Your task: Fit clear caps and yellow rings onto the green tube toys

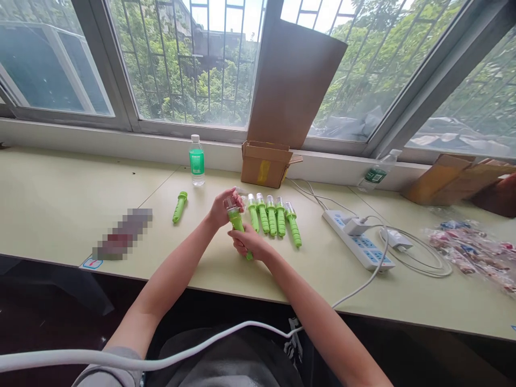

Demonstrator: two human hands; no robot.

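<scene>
Extends the left forearm (181,263) from between seven and eight o'clock, the right forearm (308,298) from between four and five; holds the left hand (222,208) curled at eleven o'clock from the right hand (252,242), clenched in a grip.

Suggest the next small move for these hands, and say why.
Probably a firming press on the cap by the left hand: its fingers are at the cap, the right hand grips the handle, and the five wands alongside wear clear caps. Whether this one is fully seated, I can't tell.

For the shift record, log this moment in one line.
left hand: at clear cylindrical top | right hand: gripping its green plastic handle | alongside: five green clear-topped sticks
</scene>
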